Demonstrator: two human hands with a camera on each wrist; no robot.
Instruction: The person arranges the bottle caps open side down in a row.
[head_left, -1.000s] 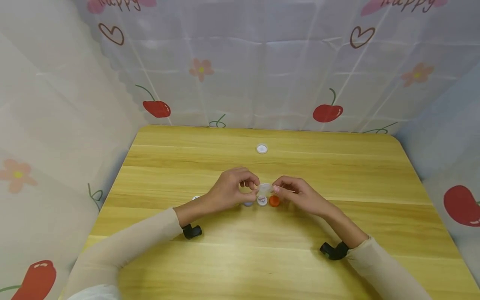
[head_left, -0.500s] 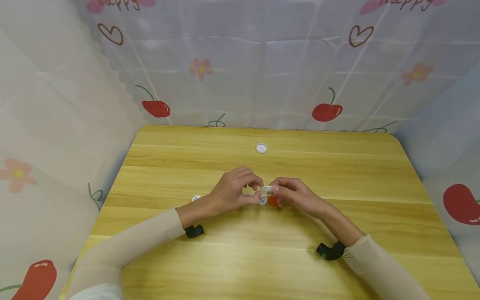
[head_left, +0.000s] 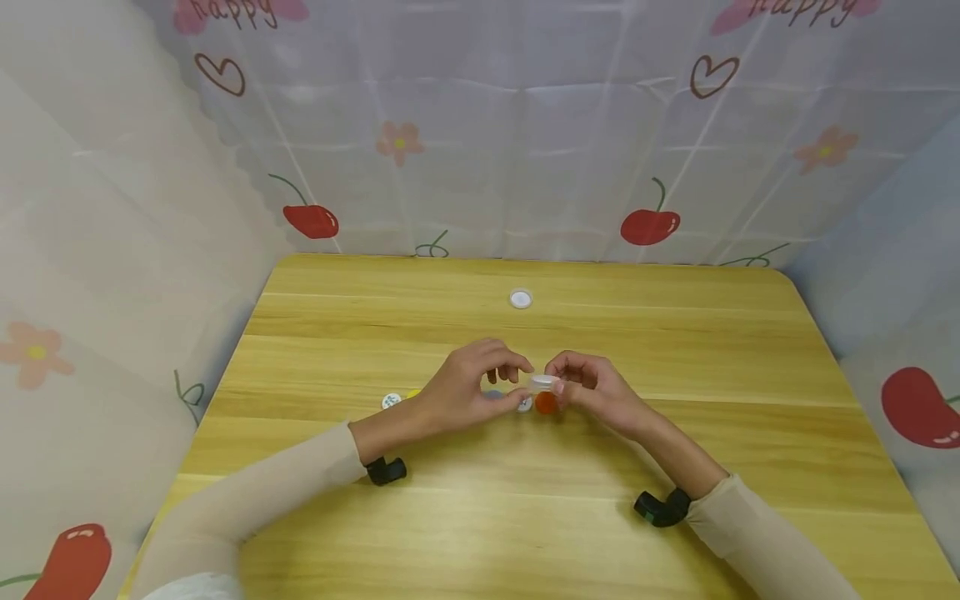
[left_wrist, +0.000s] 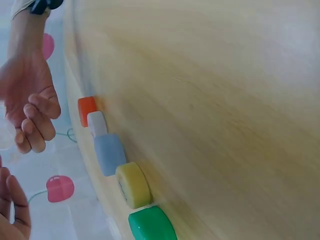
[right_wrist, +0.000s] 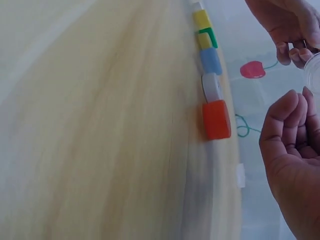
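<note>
A shallow clear round plastic case (head_left: 542, 382) is held up between both hands over the table. My right hand (head_left: 603, 392) pinches its right edge between thumb and fingers. My left hand (head_left: 476, 382) has thumb and index finger at its left edge, one above and one below. Beneath the hands lies a row of thick round discs: an orange disc (head_left: 546, 403), a white disc (head_left: 524, 405) and a blue disc (head_left: 492, 394). A yellow disc (left_wrist: 133, 185) and a green disc (left_wrist: 152, 224) continue the row in the left wrist view, mostly hidden by the left arm from above.
A small white round piece with a clear rim (head_left: 521, 298) lies toward the back of the wooden table (head_left: 480, 517). At the row's left end sits a white disc with green print (head_left: 392, 401). A printed curtain (head_left: 480, 167) hangs behind the table.
The clear case has shifted slightly right and turned from facing the camera to lying nearly flat. My left hand has followed it rightward, and its thumb and index finger stand wider apart.
</note>
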